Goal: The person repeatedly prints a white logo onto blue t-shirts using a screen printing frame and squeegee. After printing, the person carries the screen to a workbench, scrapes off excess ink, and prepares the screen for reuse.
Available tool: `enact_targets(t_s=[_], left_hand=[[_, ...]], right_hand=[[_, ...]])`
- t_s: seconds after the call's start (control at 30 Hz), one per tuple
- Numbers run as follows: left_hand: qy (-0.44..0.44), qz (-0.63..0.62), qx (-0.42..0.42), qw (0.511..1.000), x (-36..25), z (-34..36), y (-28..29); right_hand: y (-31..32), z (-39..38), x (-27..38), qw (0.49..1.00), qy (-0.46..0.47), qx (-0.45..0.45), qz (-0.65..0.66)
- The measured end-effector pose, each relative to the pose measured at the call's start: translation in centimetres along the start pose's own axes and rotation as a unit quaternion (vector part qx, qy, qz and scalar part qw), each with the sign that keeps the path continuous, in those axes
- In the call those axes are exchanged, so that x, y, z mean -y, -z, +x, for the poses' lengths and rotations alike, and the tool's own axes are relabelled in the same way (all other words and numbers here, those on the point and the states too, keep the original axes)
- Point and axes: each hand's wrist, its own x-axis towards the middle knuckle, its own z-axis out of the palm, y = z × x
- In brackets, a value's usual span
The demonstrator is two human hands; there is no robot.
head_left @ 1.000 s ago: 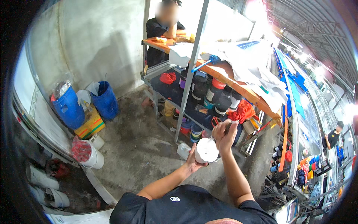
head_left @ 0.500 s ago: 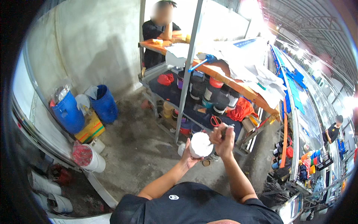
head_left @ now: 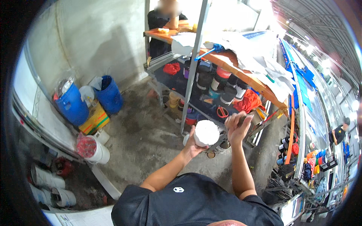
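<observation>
My left hand (head_left: pixel 193 144) grips a white tub (head_left: pixel 207 133) from its left side, fingers and thumb around the wall. Thick white stuff shows at the top of the tub. To the right of the tub and apart from it, my right hand (head_left: pixel 236 132) is raised with its fingers curled. A small dark thing (head_left: pixel 241 119) shows between the thumb and fingers; its kind cannot be made out.
An orange-topped workbench (head_left: pixel 241 67) stands ahead, its lower shelf holding several paint tubs and an orange cloth (head_left: pixel 247 100). A metal post (head_left: pixel 193 67) rises before it. Blue barrels (head_left: pixel 109 95) and a white bucket (head_left: pixel 99 151) stand left. A person (head_left: pixel 166 22) leans on the bench.
My right hand has moved up and right, away from the tub. The left hand has raised the tub slightly, and the view has shifted a little.
</observation>
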Motion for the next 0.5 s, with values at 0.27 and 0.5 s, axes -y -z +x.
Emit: enact_targets(t_s=[0.27,0.5], left_hand=[[0.003,0.034,-0.007,0.999,0.9,-0.2,-1.3],[0.022,0.037,0.018,0.999,2.1,0.0,-1.4]], right_hand=[[1.6,2.3,0.0,0.998,-0.009,-0.006,0.065],[-2.4,1.5,0.6,0.998,-0.042,-0.015,0.048]])
